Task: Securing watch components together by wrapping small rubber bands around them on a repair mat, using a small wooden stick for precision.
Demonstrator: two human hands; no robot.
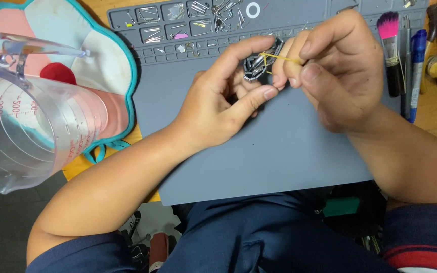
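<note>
Both hands are working: your left hand (218,108) is pinching the metal piece (260,64), your right hand (330,76) is gripping a half-wound yellow band (279,57) just above it.

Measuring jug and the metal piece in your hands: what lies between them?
In the head view, between the clear measuring jug and the small metal piece lie the pink-and-white cloth pad with teal trim and a bare stretch of grey mat.
</note>
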